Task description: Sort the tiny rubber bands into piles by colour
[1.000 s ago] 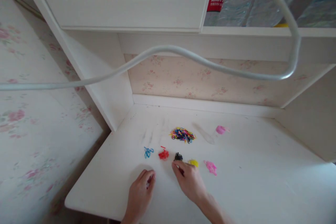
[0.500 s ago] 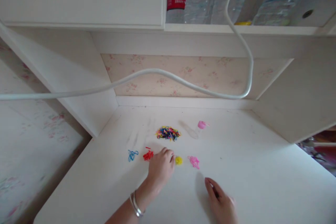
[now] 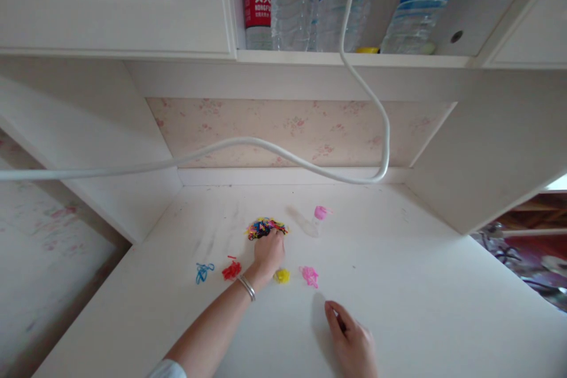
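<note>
My left hand (image 3: pixel 267 253), a silver bangle (image 3: pixel 247 287) on its wrist, reaches across the white desk (image 3: pixel 420 283). Its bent fingers press into the near edge of a heap of mixed coloured small rubber bands (image 3: pixel 266 226); whether they hold any is hidden. In a row in front of the heap lie small sorted clumps: blue (image 3: pixel 202 272), red (image 3: pixel 231 270), yellow (image 3: pixel 282 276) and pink (image 3: pixel 309 276). My wrist passes between the red and yellow clumps. My right hand (image 3: pixel 349 339) rests near the front of the desk, fingers stretched forward and holding nothing.
A clear little bag with a pink end (image 3: pixel 319 212) lies right of the heap. A white cable (image 3: pixel 266 147) hangs across the view above the desk. Water bottles (image 3: pixel 292 0) stand on the shelf overhead. White side panels close in the desk on both sides.
My left hand moved forward from the row of clumps to the mixed heap. The black clump seen a second ago no longer shows. My right hand drew back to the front right.
</note>
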Motion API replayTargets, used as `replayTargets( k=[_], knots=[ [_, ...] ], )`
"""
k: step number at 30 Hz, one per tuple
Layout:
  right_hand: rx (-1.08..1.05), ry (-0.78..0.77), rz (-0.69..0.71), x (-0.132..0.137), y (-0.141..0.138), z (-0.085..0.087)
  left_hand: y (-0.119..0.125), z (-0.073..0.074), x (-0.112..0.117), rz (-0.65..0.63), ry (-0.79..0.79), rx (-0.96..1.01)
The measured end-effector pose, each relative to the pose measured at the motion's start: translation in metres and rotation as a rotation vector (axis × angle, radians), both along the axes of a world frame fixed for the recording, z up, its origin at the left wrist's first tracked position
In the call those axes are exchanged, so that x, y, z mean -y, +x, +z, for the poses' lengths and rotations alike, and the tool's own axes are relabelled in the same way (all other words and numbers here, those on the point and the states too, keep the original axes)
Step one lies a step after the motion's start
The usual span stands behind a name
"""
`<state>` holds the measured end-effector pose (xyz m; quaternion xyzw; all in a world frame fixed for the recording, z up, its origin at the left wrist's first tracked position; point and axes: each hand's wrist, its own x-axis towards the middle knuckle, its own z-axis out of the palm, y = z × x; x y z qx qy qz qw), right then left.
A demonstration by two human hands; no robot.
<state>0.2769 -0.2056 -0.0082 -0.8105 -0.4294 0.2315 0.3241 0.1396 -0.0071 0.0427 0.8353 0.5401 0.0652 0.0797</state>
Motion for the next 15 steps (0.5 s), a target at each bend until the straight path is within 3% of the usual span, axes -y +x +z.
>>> replayTargets(
  k=[8,11,15],
  knots=[
    [-0.002,0.0,0.012,0.002,0.001,0.0,-0.012,0.013,0.023,-0.022,0.044,0.065],
    [0.01,0.007,0.006,0.003,0.001,-0.001,-0.038,0.018,0.04,-0.011,0.111,0.187],
    [0.046,-0.024,0.01,0.004,0.001,-0.002,-0.099,0.012,0.058,0.081,0.207,0.349]
  ],
)
